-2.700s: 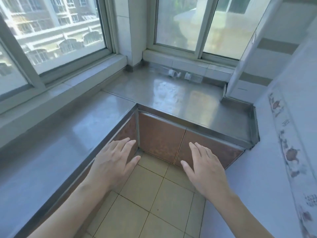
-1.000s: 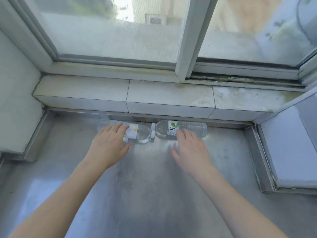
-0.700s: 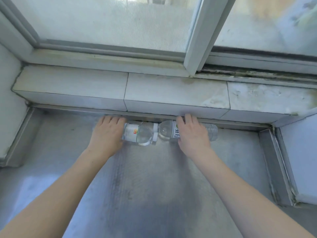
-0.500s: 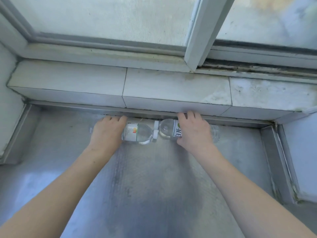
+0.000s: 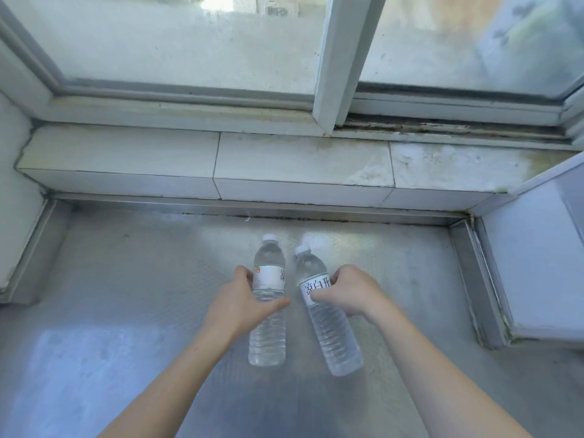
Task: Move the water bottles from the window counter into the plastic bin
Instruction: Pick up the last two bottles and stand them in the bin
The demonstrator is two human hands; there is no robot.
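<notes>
A: What is held over the counter?

B: Two clear plastic bottles of water. The left bottle is clasped by the left hand around its white label, thumb across the front. Its ribbed lower body and rounded base are seen below the hand, its white cap pointing toward the window.

A: And the other one?

B: The right bottle is gripped by the right hand, fingers wrapped over a white label printed with black characters. It is tilted, cap leaning toward the left bottle, base swung outward. The two are close side by side, though whether they touch cannot be told.

A: What lies beneath them?

B: A brushed steel counter, dull and finely textured, edged by a raised metal lip. Whether the bottle bases rest on it cannot be told. Behind it, a stained white tiled sill is seen under a window frame with grimy glass
</notes>
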